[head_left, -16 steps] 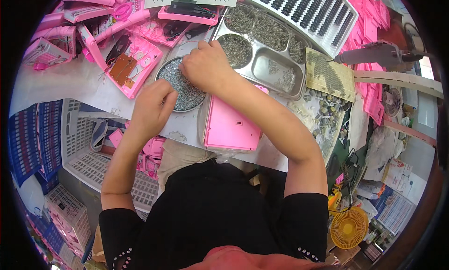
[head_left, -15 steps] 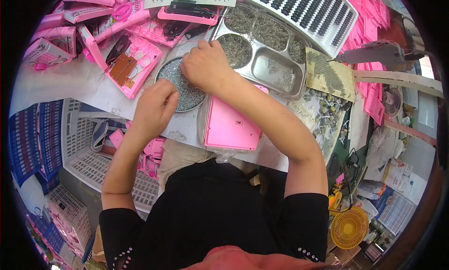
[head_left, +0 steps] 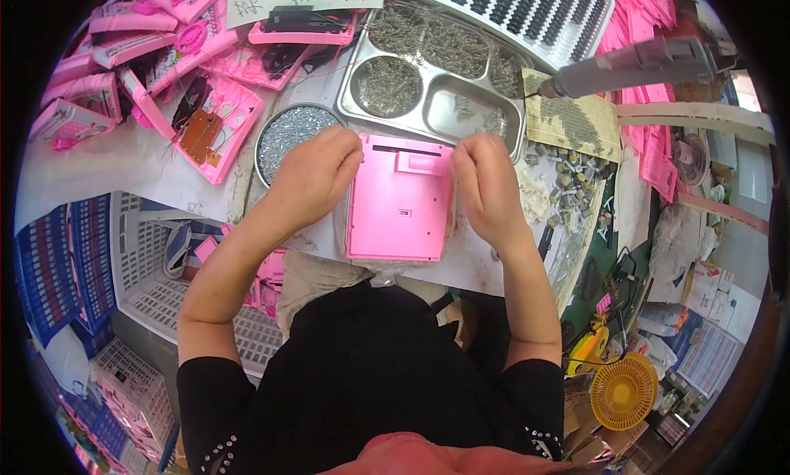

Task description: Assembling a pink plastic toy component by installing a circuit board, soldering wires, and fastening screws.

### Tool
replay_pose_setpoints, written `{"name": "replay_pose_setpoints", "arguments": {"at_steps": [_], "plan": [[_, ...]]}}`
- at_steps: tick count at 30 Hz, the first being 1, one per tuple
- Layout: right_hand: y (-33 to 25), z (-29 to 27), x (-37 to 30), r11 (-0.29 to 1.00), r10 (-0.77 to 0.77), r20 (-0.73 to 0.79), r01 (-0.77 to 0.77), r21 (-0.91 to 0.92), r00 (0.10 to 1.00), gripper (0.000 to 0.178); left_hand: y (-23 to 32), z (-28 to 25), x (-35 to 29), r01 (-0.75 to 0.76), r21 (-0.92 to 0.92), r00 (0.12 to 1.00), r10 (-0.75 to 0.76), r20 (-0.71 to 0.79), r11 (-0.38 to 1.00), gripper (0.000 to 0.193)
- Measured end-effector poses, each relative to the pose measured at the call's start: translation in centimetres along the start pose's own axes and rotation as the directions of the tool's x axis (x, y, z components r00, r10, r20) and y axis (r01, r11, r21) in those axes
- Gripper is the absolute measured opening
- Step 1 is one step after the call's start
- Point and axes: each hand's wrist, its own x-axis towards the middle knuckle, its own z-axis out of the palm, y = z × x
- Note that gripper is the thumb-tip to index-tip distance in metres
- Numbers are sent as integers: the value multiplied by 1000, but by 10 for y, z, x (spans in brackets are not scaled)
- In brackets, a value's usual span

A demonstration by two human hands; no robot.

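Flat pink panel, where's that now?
Near the head view's centre, the flat pink panel lies between the left hand and right hand, just below the metal tray.

Casing panel [head_left: 391,197] lies on the workbench [head_left: 471,271] between left hand [head_left: 317,175] and right hand [head_left: 491,187]. Round dish [head_left: 258,150] stands to its left rear; compartment tray [head_left: 440,111] behind it; electric screwdriver [head_left: 638,69] right of tray.

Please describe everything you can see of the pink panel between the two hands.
The pink panel is nearly rectangular and looks like smooth plastic. A dark slot runs along its far end, a raised block beside it; a small opening sits near the middle, with tiny holes toward the right. It lies flat, clear plastic showing past its near edge. The left hand is at its far left corner, the right hand by the far right; contact is unclear.
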Motion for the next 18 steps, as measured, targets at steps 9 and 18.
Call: {"name": "replay_pose_setpoints", "arguments": {"at_steps": [9, 18], "plan": [[42, 10, -24, 978, 184, -149, -166, 129, 972, 11, 5, -1, 9, 16, 98, 998, -23, 65, 995, 14], [51, 17, 9, 998, -31, -34, 29, -58, 999, 12, 2, -14, -1, 146, -79, 987, -140, 75, 986, 10]]}}
